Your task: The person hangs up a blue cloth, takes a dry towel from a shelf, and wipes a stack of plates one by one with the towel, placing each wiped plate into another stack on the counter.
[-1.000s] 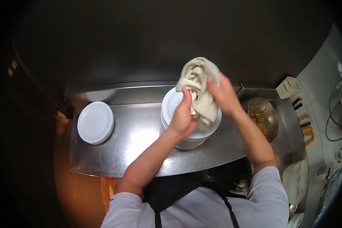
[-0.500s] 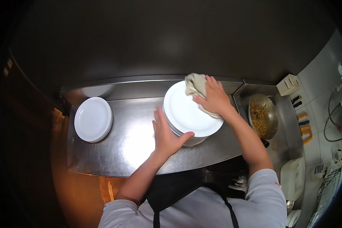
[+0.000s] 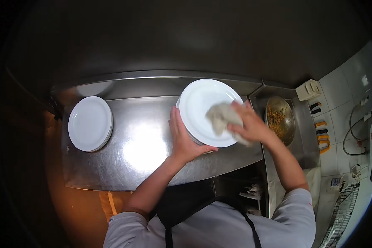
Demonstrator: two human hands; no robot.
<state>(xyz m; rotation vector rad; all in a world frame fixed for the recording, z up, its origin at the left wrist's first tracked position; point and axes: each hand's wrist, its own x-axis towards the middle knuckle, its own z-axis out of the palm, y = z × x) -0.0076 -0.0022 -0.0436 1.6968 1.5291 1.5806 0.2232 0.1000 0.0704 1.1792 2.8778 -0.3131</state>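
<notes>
A round white plate (image 3: 196, 99) tops a stack of similar plates on the steel counter in front of me, and part of the stack shows below its left and near rim. My left hand (image 3: 185, 140) is curled round the plate's near-left edge, thumb along the front and fingers up the side. On the plate's right half lies a crumpled beige cloth (image 3: 220, 115), blurred by motion. Gripping that cloth is my right hand (image 3: 252, 124), which is also smeared.
Another stack of white plates (image 3: 90, 123) stands at the left of the steel counter (image 3: 124, 169). To the right, a metal pan (image 3: 288, 128) holds chopped food. Knives and yellow-handled tools (image 3: 322, 138) line the tiled wall near a cream box (image 3: 308, 90).
My right hand has swept the cloth from the plate's far-right rim toward its middle right. My left hand has closed onto the near-left edge. The whole view has shifted slightly.
</notes>
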